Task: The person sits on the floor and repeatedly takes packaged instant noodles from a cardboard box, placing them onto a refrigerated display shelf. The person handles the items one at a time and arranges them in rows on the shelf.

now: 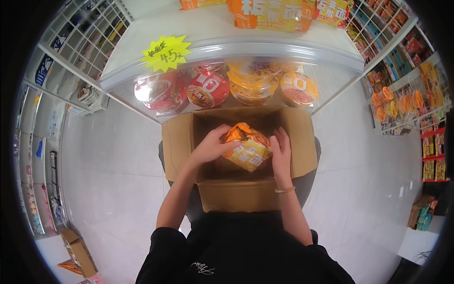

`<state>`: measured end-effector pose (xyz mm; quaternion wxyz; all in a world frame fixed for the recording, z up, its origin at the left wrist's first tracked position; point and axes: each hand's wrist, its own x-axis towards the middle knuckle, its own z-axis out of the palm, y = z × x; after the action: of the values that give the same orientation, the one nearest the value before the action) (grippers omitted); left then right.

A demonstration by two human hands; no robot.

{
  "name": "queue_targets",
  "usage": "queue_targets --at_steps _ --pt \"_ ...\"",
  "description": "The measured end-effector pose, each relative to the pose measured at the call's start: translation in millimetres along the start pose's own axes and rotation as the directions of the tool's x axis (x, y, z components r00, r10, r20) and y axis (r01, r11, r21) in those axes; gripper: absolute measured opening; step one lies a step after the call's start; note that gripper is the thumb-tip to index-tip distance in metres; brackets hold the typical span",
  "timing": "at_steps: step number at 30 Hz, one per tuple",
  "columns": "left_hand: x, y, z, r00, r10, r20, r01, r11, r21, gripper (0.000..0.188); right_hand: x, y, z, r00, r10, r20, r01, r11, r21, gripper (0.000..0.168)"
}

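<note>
An orange and yellow noodle packet (251, 156) is held over an opened cardboard box (239, 197) with its flaps folded outward. My left hand (216, 143) grips the packet's left side, thumb on the front and fingers behind it. At the packet's right edge is my right hand (280, 149), its thumb by the wrapper and its fingers raised and apart; whether it presses on the packet cannot be told. The box rests between the legs, and its inside is dark.
Ahead stands a white shelf (205, 28) with similar packets (271, 14) on top and a yellow star-shaped price tag (166, 53). Below are instant noodle bowls (209, 88). Wire grid panels (379, 32) flank the shelf. Another cardboard box (79, 254) lies at lower left.
</note>
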<state>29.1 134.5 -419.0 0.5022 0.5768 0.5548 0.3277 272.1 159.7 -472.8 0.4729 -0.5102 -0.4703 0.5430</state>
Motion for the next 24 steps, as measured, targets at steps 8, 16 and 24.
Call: queue_targets --at_steps 8,16,24 --pt "-11.1 -15.1 37.1 0.956 0.001 -0.295 -0.183 0.785 -0.592 0.046 2.4 0.4 13.3 0.983 0.094 0.156 -0.149 0.908 0.392 0.042" --pt "-27.4 24.2 16.5 0.878 -0.062 -0.474 -0.232 0.812 -0.536 0.053 -4.9 -38.9 34.7 0.979 -0.040 0.200 0.003 0.983 0.182 0.030" --pt "-37.7 59.9 4.2 0.675 -0.064 -0.735 -0.506 0.684 -0.525 0.036 -0.8 -89.3 65.7 0.961 -0.233 0.151 0.202 0.959 0.200 0.030"
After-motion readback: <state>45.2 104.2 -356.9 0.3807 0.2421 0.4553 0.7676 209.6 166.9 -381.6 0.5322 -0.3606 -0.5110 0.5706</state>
